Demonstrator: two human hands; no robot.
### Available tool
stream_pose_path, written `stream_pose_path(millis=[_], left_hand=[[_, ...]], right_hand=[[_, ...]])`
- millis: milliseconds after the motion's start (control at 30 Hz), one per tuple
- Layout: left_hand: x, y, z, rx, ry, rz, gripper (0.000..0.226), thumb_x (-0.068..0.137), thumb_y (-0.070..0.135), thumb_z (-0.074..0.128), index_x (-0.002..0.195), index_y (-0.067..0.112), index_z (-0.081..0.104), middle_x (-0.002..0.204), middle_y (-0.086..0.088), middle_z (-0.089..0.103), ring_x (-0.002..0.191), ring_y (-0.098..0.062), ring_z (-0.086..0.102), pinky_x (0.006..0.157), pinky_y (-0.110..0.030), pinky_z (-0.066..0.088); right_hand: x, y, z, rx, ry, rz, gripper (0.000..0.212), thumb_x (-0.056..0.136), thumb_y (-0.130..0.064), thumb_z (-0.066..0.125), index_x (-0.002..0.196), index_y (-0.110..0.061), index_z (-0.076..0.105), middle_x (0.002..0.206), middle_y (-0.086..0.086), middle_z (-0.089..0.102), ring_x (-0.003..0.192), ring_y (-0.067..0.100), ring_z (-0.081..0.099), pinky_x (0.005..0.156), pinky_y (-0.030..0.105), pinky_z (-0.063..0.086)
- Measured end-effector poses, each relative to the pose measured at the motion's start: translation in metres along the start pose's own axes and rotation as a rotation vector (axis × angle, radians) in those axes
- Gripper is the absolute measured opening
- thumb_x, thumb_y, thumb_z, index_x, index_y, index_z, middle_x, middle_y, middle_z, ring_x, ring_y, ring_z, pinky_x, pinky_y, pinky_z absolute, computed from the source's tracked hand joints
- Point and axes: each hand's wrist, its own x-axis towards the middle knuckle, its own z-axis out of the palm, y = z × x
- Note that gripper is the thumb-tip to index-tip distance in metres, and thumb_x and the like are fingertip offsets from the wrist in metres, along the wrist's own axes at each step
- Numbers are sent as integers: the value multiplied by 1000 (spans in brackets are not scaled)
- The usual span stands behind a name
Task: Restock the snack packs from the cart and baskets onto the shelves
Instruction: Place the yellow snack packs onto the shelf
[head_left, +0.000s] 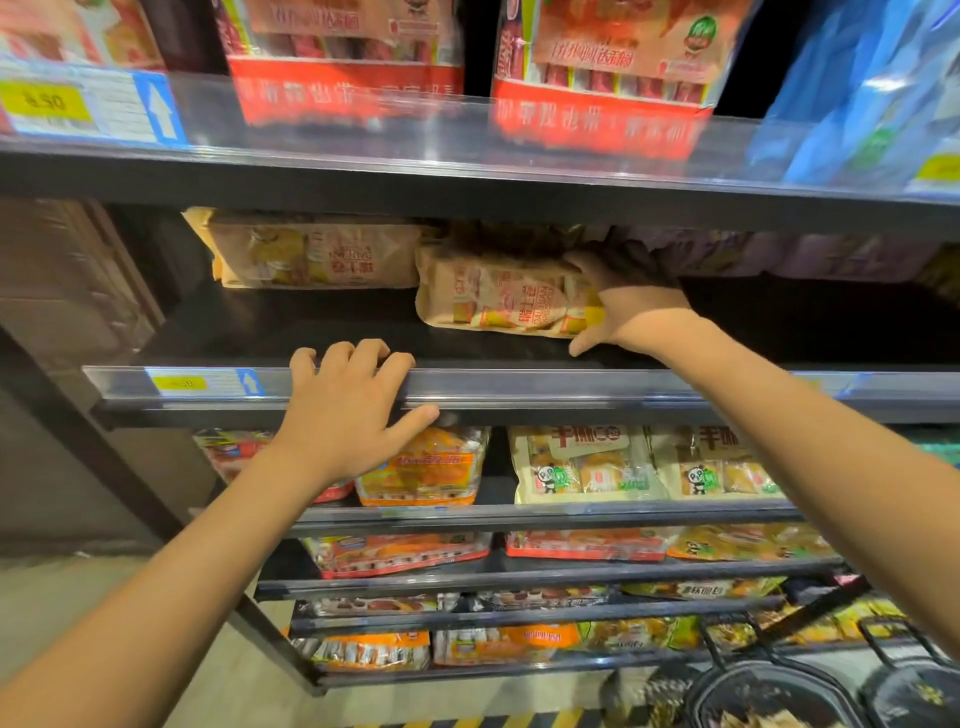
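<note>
A tan snack pack (498, 299) lies on the dark middle shelf (291, 332), to the right of a second tan pack (311, 254) further back. My right hand (631, 304) grips the front pack at its right end, fingers over its top and thumb under its lower edge. My left hand (345, 410) rests on the shelf's front rail (519, 387), fingers curled over the edge and thumb below it.
Red packs (343, 52) and a blue pack (872, 93) stand on the shelf above. Lower shelves hold orange, cream and red snack packs (582, 467). Two dark baskets (769, 696) sit on the floor at the bottom right. A cardboard box (62, 280) is at the left.
</note>
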Motion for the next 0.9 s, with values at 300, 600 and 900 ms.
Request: stream_pose_path(millis=[300, 600, 900], left_hand=[[1, 2, 2, -17, 11, -20, 78, 90, 77, 25, 135, 23, 58, 134, -8, 59, 118, -35, 55, 100, -63, 35], [1, -1, 2, -42, 10, -6, 80, 89, 78, 23, 141, 26, 54, 139, -8, 56, 125, -36, 52, 106, -67, 29], [0, -1, 3, -42, 27, 14, 82, 87, 80, 27, 139, 24, 57, 137, -10, 59, 121, -37, 54, 101, -62, 34]], right_hand=[[5, -30, 24, 67, 84, -9, 44, 105, -51, 47, 130, -15, 56, 110, 7, 62, 91, 25, 54, 75, 33, 37], [38, -36, 13, -76, 327, 29, 79, 85, -37, 77, 152, -35, 34, 160, 7, 33, 146, 40, 29, 118, 62, 24], [13, -83, 17, 34, 79, -63, 21, 107, -44, 40, 104, -25, 47, 93, 0, 52, 86, 21, 50, 70, 35, 41]])
